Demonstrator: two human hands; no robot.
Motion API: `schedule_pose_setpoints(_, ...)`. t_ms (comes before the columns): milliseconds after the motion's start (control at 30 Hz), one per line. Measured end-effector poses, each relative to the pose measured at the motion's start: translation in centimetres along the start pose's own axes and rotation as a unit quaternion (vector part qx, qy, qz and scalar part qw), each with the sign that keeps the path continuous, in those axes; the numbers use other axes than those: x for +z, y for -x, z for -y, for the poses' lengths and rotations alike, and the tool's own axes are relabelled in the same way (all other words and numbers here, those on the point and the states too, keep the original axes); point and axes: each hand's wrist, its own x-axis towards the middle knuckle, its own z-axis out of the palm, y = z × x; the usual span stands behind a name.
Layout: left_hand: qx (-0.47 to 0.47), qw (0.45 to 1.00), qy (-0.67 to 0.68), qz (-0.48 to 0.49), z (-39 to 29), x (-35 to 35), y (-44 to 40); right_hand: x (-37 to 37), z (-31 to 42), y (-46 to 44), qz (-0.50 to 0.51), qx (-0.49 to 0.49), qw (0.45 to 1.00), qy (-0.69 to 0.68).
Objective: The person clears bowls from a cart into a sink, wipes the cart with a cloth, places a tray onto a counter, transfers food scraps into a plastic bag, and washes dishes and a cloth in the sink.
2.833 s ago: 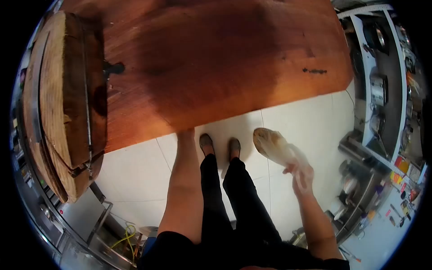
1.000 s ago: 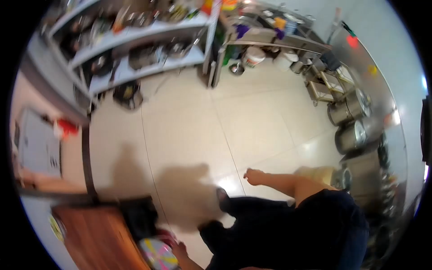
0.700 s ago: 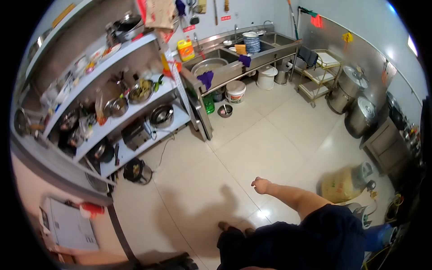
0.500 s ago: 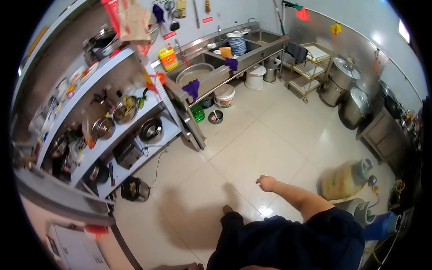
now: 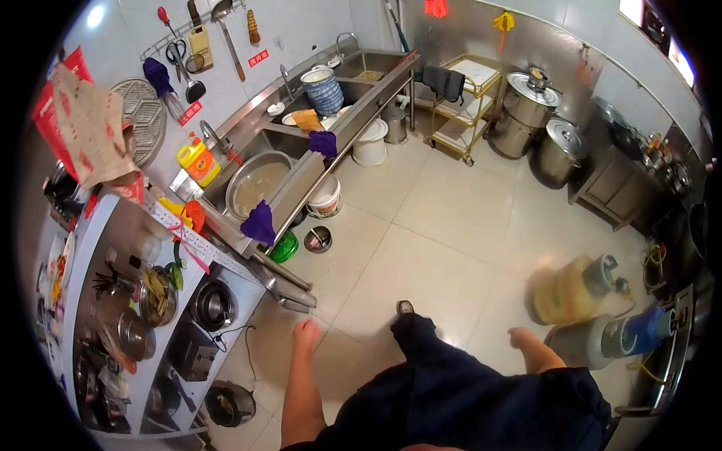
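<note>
Over the tiled floor, my left hand [image 5: 305, 331] hangs in front of my body with its fingers curled, near the metal leg at the shelf's end. What it holds, if anything, does not show. My right hand [image 5: 519, 338] hangs at the right, left of the yellowish gas cylinder [image 5: 565, 292]; its fingers are blurred and partly hidden. Neither hand touches any object that I can see. One shoe [image 5: 405, 307] shows under my dark clothing.
A shelf rack [image 5: 169, 218] with pots and food stands left. Beyond it runs a steel sink [image 5: 289, 192] with stacked bowls [image 5: 323, 92]. A trolley [image 5: 465, 101] and large pots [image 5: 562, 152] stand at the back; a blue cylinder [image 5: 633, 333] is at the right.
The view has turned from the wooden table to the sink area, which is now closer. The plastic bag earlier in my right hand is out of sight. My left hand has come into full view.
</note>
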Motion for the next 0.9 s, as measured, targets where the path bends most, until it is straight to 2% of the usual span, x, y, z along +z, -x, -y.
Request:
schedule_pose_setpoints(67, -0.025, 0.997, 0.030, 0.070, -6.5, 5.1, -0.6, -2.7, 1.1, -5.7, -0.017, -0.009, 1.000, 0.006)
schedule_pose_setpoints(133, -0.019, 0.996, 0.038, 0.084, -10.6, 8.7, -2.1, -7.6, 3.1, -11.8, -0.063, -0.043, 0.997, -0.016)
schedule_pose_setpoints(233, -0.022, 0.994, 0.065, 0.081, -13.6, 10.7, -5.6, -21.9, 12.8, -17.2, -0.141, -0.142, 0.973, -0.119)
schedule_pose_setpoints(300, -0.014, 0.994, 0.083, 0.067, -15.1, 11.1, -7.4, -30.8, 19.9, -18.9, -0.273, -0.310, 0.902, -0.122)
schedule_pose_setpoints(400, 0.003, 0.994, 0.106, 0.032, -18.2, 10.5, -9.7, -44.4, 32.5, -18.3, -0.307, -0.449, 0.830, -0.127)
schedule_pose_setpoints(500, -0.006, 0.991, 0.134, -0.014, -20.7, 9.5, -13.5, -53.3, 43.7, -18.7, -0.379, -0.539, 0.745, -0.106)
schedule_pose_setpoints(567, 0.005, 0.986, 0.164, -0.039, -21.5, 8.8, -17.0, -57.6, 50.1, -19.5, -0.425, -0.564, 0.703, -0.083)
schedule_pose_setpoints(633, 0.027, 0.980, 0.188, -0.055, -24.1, 9.5, -20.5, -60.8, 55.4, -20.0, -0.413, -0.538, 0.732, -0.065)
schedule_pose_setpoints(733, 0.012, 0.974, 0.220, -0.051, -27.7, 11.7, -25.6, -63.5, 60.8, -20.8, -0.468, -0.454, 0.758, -0.033)
schedule_pose_setpoints(800, 0.007, 0.984, 0.176, -0.017, -30.1, 13.8, -29.1, -64.7, 63.0, -22.2, -0.432, -0.422, 0.795, -0.055)
schedule_pose_setpoints(833, 0.016, 0.988, 0.153, 0.005, -31.4, 15.0, -30.7, -65.2, 63.5, -23.4, -0.387, -0.378, 0.841, -0.027)
schedule_pose_setpoints(900, 0.064, 0.986, 0.130, 0.079, -32.5, 16.3, -34.4, -65.8, 63.3, -26.8, -0.345, -0.413, 0.842, -0.024)
